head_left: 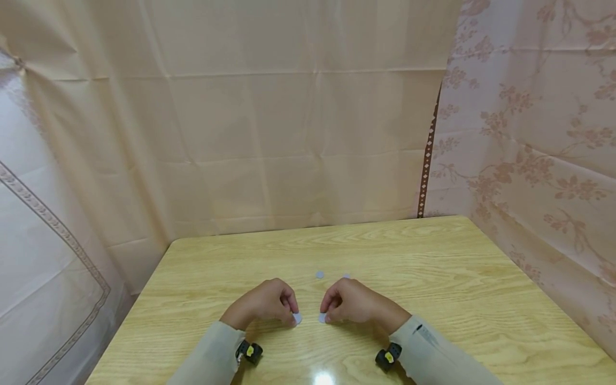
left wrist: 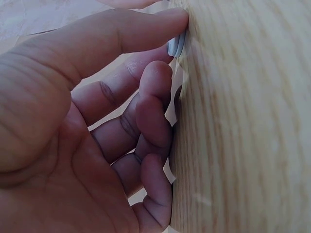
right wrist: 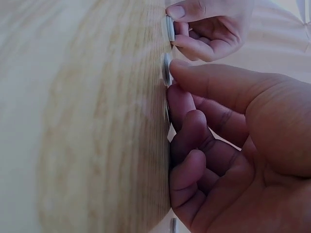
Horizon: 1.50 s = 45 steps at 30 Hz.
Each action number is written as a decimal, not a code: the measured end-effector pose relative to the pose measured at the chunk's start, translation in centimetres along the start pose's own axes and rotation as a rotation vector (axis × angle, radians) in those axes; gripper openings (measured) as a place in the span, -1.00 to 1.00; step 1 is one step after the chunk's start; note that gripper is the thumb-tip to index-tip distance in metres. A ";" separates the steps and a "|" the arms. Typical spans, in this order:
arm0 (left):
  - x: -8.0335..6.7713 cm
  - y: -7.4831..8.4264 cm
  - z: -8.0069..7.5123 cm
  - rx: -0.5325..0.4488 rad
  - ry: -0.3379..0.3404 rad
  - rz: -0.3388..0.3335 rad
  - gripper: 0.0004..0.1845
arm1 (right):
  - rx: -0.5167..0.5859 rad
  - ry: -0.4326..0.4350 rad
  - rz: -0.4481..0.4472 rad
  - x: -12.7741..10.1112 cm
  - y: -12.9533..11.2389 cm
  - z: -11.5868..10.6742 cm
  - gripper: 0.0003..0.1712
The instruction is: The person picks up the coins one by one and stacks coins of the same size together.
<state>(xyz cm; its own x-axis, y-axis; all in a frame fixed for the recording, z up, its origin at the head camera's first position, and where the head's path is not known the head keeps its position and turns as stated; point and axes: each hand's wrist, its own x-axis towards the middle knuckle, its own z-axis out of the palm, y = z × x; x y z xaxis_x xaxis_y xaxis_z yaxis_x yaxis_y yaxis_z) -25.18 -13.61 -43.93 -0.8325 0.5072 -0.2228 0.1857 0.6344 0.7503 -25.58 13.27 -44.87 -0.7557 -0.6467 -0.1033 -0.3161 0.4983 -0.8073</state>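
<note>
Both hands rest on a light wooden table, fingers curled, knuckles up. My left hand pinches a small pale grey disc at its thumb and index tips; in the left wrist view the thumb lies over the disc, which sits against the tabletop. My right hand holds a second disc the same way; in the right wrist view its thumb touches that disc, with the left hand's disc just beyond. The two discs lie a few centimetres apart.
Two more grey discs lie just beyond the hands, a loose disc and another disc half hidden by the right hand. Beige cloth hangs behind the table, flowered cloth on the right. Wrist cameras sit on both sleeves.
</note>
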 end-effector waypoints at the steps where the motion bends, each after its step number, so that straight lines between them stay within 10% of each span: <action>1: 0.0 0.0 0.0 0.002 0.001 0.001 -0.81 | 0.003 -0.002 0.001 0.0 0.0 0.0 -0.89; 45: 0.2 -0.4 -0.3 0.009 -0.026 0.027 -0.78 | -0.040 -0.004 -0.026 0.1 0.0 0.1 -0.83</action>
<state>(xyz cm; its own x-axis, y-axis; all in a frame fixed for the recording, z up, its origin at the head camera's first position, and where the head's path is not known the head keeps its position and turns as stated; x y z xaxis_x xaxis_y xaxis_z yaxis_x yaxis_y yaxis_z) -25.59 -13.96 -44.07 -0.8136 0.5387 -0.2188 0.2122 0.6254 0.7509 -25.55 13.11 -44.91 -0.7444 -0.6623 -0.0852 -0.3585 0.5040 -0.7858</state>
